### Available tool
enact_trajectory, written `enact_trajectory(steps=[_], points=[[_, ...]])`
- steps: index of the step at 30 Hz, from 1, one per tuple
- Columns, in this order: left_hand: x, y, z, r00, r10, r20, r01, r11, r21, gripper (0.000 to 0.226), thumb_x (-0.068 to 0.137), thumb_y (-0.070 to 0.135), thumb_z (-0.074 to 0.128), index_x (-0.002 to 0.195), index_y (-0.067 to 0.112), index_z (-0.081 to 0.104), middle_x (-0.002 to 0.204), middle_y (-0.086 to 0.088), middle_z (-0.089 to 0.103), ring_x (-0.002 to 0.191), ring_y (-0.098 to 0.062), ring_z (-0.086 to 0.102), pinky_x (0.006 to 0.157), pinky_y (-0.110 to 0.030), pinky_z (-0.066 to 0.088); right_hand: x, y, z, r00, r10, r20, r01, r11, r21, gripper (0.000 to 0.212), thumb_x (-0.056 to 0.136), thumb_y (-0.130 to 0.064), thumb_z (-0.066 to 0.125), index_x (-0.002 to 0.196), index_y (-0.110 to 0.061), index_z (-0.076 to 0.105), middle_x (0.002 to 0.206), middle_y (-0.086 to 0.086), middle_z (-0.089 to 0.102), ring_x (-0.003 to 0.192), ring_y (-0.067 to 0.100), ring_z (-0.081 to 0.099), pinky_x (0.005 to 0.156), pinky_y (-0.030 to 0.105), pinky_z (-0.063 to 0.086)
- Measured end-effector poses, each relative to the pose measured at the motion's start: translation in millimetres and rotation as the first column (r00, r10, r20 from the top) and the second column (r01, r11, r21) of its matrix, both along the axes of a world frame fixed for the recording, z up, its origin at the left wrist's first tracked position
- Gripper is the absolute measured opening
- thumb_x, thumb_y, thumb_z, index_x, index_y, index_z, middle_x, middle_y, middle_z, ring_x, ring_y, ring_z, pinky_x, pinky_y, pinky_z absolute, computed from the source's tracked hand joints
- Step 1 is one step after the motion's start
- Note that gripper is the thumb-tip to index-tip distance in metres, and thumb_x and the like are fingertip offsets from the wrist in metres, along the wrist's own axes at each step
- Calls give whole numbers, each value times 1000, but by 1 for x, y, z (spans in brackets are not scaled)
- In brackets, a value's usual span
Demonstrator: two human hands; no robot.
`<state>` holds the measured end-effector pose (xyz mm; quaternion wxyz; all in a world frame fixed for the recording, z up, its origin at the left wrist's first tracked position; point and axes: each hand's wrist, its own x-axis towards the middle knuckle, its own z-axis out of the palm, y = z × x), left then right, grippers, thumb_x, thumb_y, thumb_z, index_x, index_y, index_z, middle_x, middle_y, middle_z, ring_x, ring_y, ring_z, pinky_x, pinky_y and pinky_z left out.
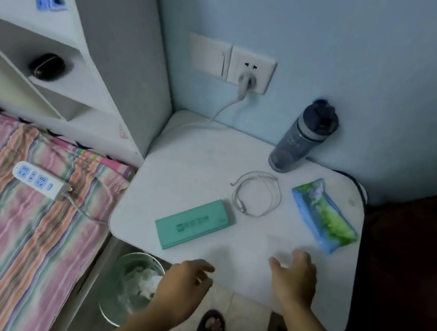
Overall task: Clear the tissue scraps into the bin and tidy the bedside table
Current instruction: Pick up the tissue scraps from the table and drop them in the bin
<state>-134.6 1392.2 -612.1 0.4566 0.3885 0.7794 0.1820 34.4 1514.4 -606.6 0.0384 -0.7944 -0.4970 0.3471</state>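
Note:
The white bedside table (199, 167) carries a teal box (194, 223), a coiled white cable (257, 194), a blue-green tissue pack (323, 216) and a grey water bottle (300, 139). My right hand (293, 278) rests on the table's front part with fingers spread; something small and white shows by its fingertips, too blurred to name. My left hand (184, 285) hovers at the table's front edge, just right of the bin (111, 301), fingers loosely curled and nothing visible in them. The round clear bin stands on the floor below and holds crumpled white tissue scraps (144, 280).
A bed with a striped sheet (12, 216) lies left, with a white power strip (39, 180) on it. A wall socket (250, 70) holds a plugged charger whose wire runs onto the table. A foot in a dark slipper (210, 330) stands beside the bin. Shelves rise at upper left.

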Motion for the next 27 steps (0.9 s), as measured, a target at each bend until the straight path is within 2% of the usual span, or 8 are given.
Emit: enact_trajectory(steps=[5,7,12,15,18,22,25,27], points=[[27,27,-7,998,56,43,-59,996,70,25,86,28,59,110,34,65,88,16,67,76,8,59,65,-9,44,12,21,-17,995,-34,97,37,999,-35,57,84,-31,71,129,-7,45,132,21,44,106,45,56,82,47,50],[31,31,-15,996,80,44,-82,995,48,26,86,26,59,112,30,65,90,13,67,77,6,59,65,-8,43,13,26,-25,994,-28,103,29,999,-12,44,85,-27,70,119,-6,53,127,19,52,105,41,58,81,44,50],[31,26,-26,994,109,28,-108,994,-28,27,89,22,59,115,24,64,93,9,65,83,-5,62,74,-23,53,8,23,-35,997,19,77,-18,1000,-16,3,86,-16,65,86,-12,66,97,13,70,87,34,64,68,34,49],[26,17,-25,994,100,51,-98,994,-45,24,87,24,61,111,25,66,90,9,68,81,-6,64,74,-22,53,0,9,-28,999,33,-31,-34,999,-19,5,81,-11,68,78,-13,66,84,8,71,77,30,62,65,28,44],[13,-2,-26,945,301,129,-291,953,-88,16,86,18,62,100,20,70,77,3,73,66,-8,68,65,-22,57,-19,-20,-13,987,21,-161,-24,1000,-19,9,79,-11,73,76,-17,66,77,-1,69,75,22,65,65,26,46],[-13,-54,-35,745,644,173,-603,762,-239,13,84,7,64,91,1,72,63,-5,70,51,-16,65,46,-23,45,-57,-81,-2,939,159,-306,-193,977,-87,4,80,-18,73,79,-22,71,75,-10,70,70,5,63,59,17,45],[-32,-85,-31,359,884,299,-755,463,-464,22,86,20,65,87,-2,69,67,-16,72,56,-27,68,52,-27,42,-89,-121,-5,924,186,-335,-253,953,-169,3,76,-23,74,73,-22,72,72,-5,74,71,11,67,65,26,52],[-43,-98,-24,154,916,371,-749,354,-561,31,88,32,61,91,2,65,82,-19,74,73,-32,70,57,-30,43,-110,-140,-11,924,157,-348,-244,944,-223,6,75,-21,75,70,-21,72,71,-5,74,69,13,67,64,24,53]])
